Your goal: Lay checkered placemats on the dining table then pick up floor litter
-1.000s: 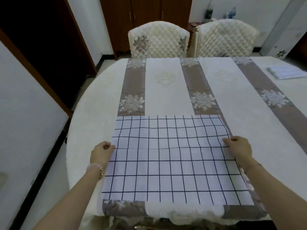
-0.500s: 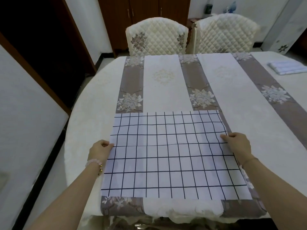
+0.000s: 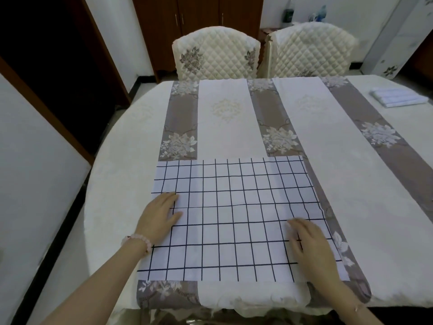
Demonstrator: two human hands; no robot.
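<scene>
A white checkered placemat (image 3: pixel 234 214) with dark grid lines lies spread flat at the near edge of the dining table (image 3: pixel 351 172). My left hand (image 3: pixel 159 214) rests palm down with straight fingers on the mat's left edge. Flat on the mat's right part lies my right hand (image 3: pixel 309 245), fingers straight and pointing up-left. A folded stack of more placemats (image 3: pixel 398 97) sits at the table's far right. No floor litter shows.
The table wears a cream cloth with grey floral stripes. Two quilted chairs (image 3: pixel 216 57) (image 3: pixel 309 50) stand at its far side. A wooden cabinet (image 3: pixel 199 19) is behind them. A white wall and dark doorway run along the left, with bare floor (image 3: pixel 68 231) between.
Both hands let go of the mat's side edges and now lie flat on top of it. The right hand moved inward and nearer to me.
</scene>
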